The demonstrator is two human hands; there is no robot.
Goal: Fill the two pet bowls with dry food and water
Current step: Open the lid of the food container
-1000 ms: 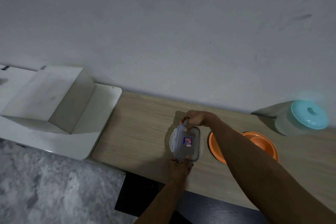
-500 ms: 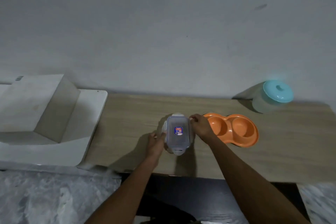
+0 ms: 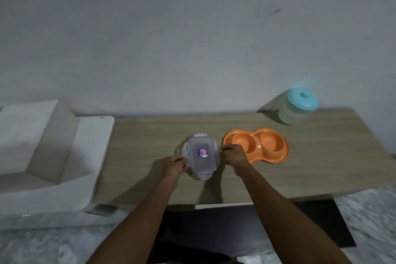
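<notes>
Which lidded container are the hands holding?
The clear rectangular box with a sticker on its lid, gripped by the left hand and right hand; the round turquoise-lidded tub stands untouched farther back.

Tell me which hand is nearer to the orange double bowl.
Right. The right hand, on the right side of the clear container, is just beside the orange double bowl; the left hand is on the container's left side, farther off.

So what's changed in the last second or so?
The right hand left the far end of the food container, the left hand its near end; now each grips a side clip. It stays on the table, lid on; orange double bowl and teal-lidded jar untouched.
</notes>
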